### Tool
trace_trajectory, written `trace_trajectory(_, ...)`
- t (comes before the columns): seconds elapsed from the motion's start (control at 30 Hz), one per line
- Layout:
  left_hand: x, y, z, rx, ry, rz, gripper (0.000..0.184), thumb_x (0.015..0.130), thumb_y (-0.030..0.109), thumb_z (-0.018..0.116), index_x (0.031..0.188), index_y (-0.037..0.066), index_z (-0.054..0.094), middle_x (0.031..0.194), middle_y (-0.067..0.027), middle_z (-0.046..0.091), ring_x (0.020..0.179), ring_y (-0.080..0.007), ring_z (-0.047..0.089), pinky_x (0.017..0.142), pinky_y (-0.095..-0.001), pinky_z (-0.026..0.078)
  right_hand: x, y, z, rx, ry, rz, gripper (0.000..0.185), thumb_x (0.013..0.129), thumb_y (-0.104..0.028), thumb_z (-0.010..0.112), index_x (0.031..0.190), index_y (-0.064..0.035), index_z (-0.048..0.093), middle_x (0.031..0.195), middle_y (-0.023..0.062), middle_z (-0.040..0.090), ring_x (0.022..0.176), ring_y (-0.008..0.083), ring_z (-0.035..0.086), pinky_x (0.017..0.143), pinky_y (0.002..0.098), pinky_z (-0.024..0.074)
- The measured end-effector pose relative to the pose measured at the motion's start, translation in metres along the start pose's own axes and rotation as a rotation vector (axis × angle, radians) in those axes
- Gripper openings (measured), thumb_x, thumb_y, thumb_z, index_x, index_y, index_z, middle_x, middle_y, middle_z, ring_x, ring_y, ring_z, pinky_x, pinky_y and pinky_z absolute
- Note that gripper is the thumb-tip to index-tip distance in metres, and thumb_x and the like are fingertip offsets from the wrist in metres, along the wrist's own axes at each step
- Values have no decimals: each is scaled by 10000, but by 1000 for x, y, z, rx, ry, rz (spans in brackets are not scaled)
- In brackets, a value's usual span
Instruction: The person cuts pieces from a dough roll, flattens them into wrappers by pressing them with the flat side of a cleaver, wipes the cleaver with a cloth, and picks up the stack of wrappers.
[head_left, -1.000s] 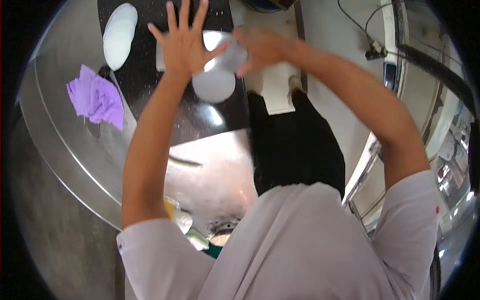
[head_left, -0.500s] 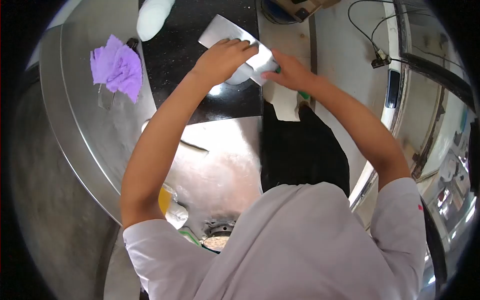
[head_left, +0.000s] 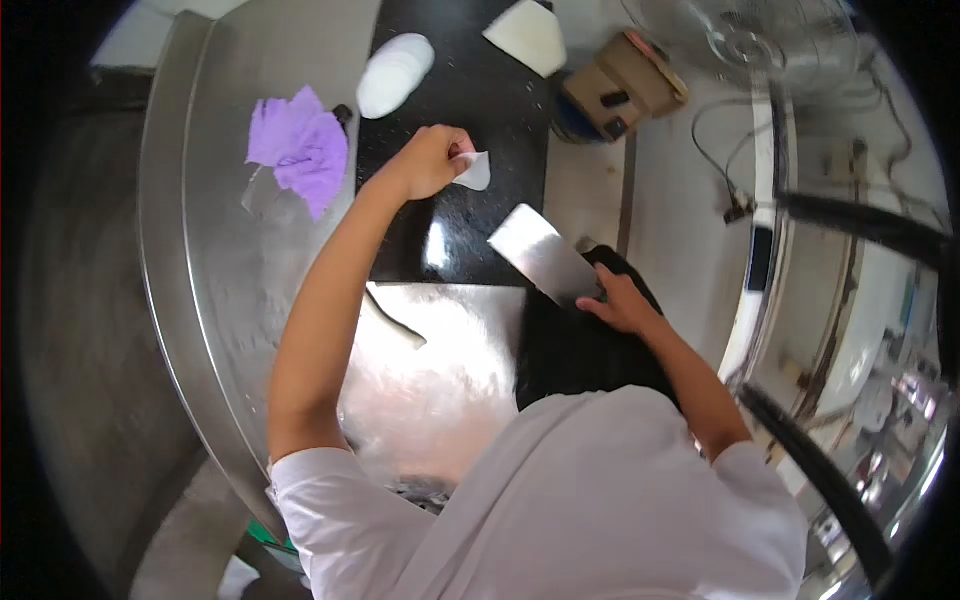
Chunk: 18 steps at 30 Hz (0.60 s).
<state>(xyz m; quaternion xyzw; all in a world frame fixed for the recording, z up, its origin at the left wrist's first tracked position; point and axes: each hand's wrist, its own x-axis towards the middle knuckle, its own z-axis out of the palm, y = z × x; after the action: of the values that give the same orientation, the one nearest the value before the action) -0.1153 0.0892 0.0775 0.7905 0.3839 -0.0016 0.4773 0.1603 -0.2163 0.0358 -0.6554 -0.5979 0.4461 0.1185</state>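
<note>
Pinched between the fingers of my left hand (head_left: 433, 163) is a thin white dough wrapper (head_left: 476, 173), lifted at one side over the black stone counter (head_left: 450, 235). My right hand (head_left: 622, 300) is closed round the handle end of a broad shiny cleaver (head_left: 545, 255). The cleaver's flat blade points up and left, past the counter's right edge, clear of the wrapper. A pile of round white wrappers (head_left: 396, 75) lies on the counter beyond my left hand.
A folded white cloth (head_left: 528, 38) lies at the counter's far right. To the left, a purple cloth (head_left: 300, 150) rests on the steel surface (head_left: 225, 210). A brown box (head_left: 625, 88) and a fan (head_left: 745, 45) stand beyond the right edge. A shiny metal sheet (head_left: 440, 370) covers the near side.
My right hand has drawn the cleaver back toward me and off the counter. The left hand has left the blade and taken hold of the wrapper that was partly under it. The view has shifted.
</note>
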Motion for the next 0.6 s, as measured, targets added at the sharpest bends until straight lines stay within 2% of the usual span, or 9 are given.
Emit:
trace_trajectory(0.03,0,-12,0,5,41,-10,89,914,28,683,979,-33,677,853,-99,705,833,-147,676,778,-312,531,3,4,-7,-18,-6,-38,539,887,-355,766,1193,8,510,960,302,674,947,494,655,811,506,523)
trace_trajectory(0.1,0,-30,-8,-340,234,-119,111,877,60,713,952,-22,709,850,-110,730,825,-168,700,779,-329,546,19,13,-23,27,4,64,525,888,-347,767,1177,15,520,979,302,679,958,505,651,807,502,519)
trace_trajectory(0.17,-1,-26,-23,-379,297,-157,171,852,41,737,1004,-23,694,900,-80,719,836,-137,680,784,-316,547,43,8,-44,27,-14,46,515,888,-337,768,1172,18,524,992,305,677,968,504,651,818,501,516)
trace_trajectory(0.23,0,-16,-37,-608,427,-34,276,823,11,752,1083,-30,669,972,-80,709,856,-142,670,790,-305,549,77,6,-69,28,-52,31,505,889,-327,768,1166,20,528,1006,308,676,979,503,651,829,499,513)
trace_trajectory(0.27,3,-9,-49,-564,487,-109,361,801,-4,763,1141,-35,643,1008,-75,694,878,-148,663,794,-302,554,91,6,-79,9,-98,17,497,884,-319,773,1156,20,532,1005,310,675,982,497,655,830,499,514)
trace_trajectory(0.37,14,2,-80,-654,665,-197,332,795,4,764,1109,-34,661,1020,-89,690,887,-158,662,821,-311,552,138,3,-115,-32,-165,-104,482,875,-306,783,1135,15,536,999,312,673,982,491,660,825,503,516)
trace_trajectory(0.5,27,-66,-91,-580,728,-325,519,772,52,805,1233,-56,594,1046,-107,687,897,-198,671,832,-332,554,179,5,-147,-65,-249,-180,466,871,-290,786,1126,9,537,998,314,672,972,499,657,812,514,516)
trace_trajectory(0.57,16,-92,-74,-442,939,-673,740,764,116,832,1379,-64,463,1063,-135,687,902,-248,677,835,-354,558,194,10,-155,-87,-271,-191,468,873,-286,783,1133,12,533,998,312,671,968,502,655,811,509,517)
trace_trajectory(0.6,8,-151,-48,50,1037,-771,885,783,181,836,1470,-53,328,1074,-174,683,903,-288,677,811,-378,564,199,13,-155,-105,-281,-202,470,876,-282,780,1141,14,530,998,311,670,964,504,653,810,505,518)
